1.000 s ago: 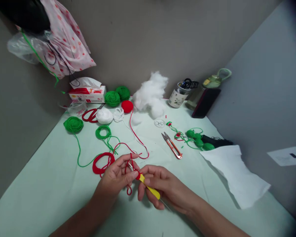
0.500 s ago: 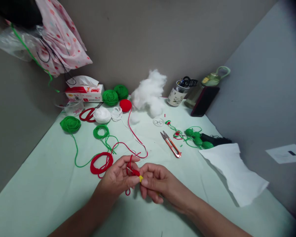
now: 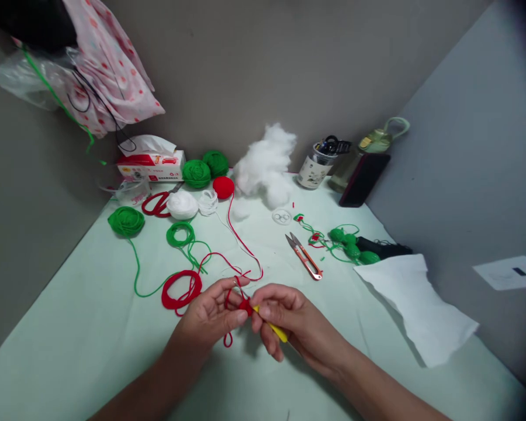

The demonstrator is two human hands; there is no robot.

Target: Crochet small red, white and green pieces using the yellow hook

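Observation:
My left hand (image 3: 210, 316) pinches a small red crochet piece (image 3: 244, 305), with red yarn (image 3: 234, 266) looped over its fingers. My right hand (image 3: 284, 318) grips a yellow-handled crochet hook (image 3: 275, 330) whose tip meets the red piece. The two hands touch over the pale green table (image 3: 92, 351). The red strand runs back to a red yarn ball (image 3: 223, 187). A coil of red yarn (image 3: 180, 289) lies just left of my left hand.
Orange thread snips (image 3: 305, 257) lie beyond my right hand. Green yarn balls (image 3: 196, 173), a green coil (image 3: 182, 235), white stuffing (image 3: 265, 164), a tissue box (image 3: 151, 165), a jar (image 3: 314, 169), a phone (image 3: 363, 180) and white paper (image 3: 416, 310) surround the work.
My right hand slid the hook in close to the red piece, then drew it back so more yellow handle shows. The hands stayed in the same spot.

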